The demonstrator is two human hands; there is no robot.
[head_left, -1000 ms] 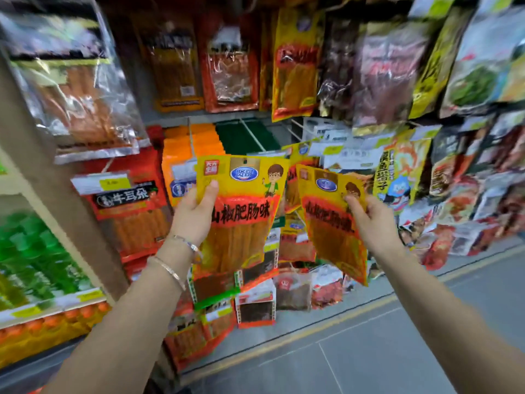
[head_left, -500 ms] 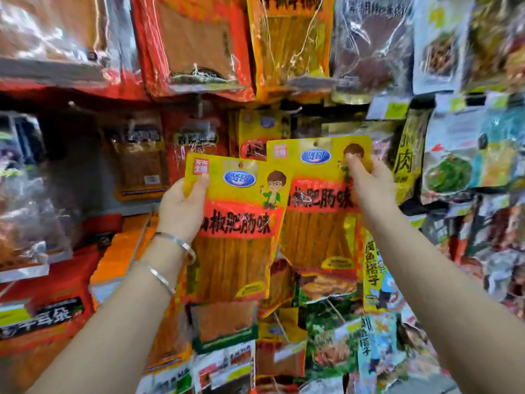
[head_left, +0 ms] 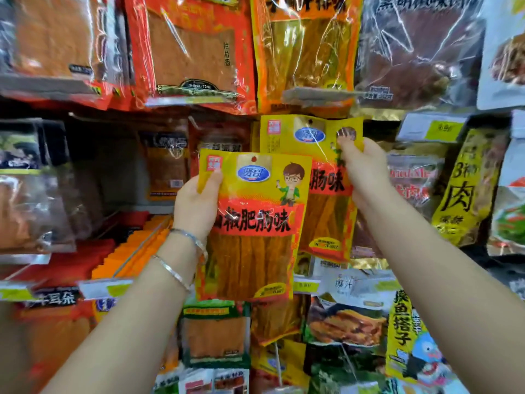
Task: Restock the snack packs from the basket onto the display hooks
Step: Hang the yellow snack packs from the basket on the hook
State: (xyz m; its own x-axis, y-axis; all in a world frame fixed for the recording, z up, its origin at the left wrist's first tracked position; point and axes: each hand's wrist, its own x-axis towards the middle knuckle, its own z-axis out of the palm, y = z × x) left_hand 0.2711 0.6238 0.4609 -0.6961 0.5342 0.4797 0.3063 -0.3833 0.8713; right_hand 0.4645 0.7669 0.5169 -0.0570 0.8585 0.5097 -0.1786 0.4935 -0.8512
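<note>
Yellow snack packs (head_left: 255, 223) gripped by left hand (head_left: 196, 206), right hand (head_left: 365, 172), orange bag (head_left: 304, 52) overhanging.

right hand (head_left: 363, 169) raised since 1 s ago, right pack (head_left: 306, 135) turned from tilted to upright, now just under the upper bags (head_left: 306, 52), left hand (head_left: 196, 206) risen less, left pack (head_left: 255, 223) now overlapping the right pack's front

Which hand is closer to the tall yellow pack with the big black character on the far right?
The right hand. It holds the rear snack pack just left of that tall yellow pack; the left hand holds the front snack pack farther left.
</note>
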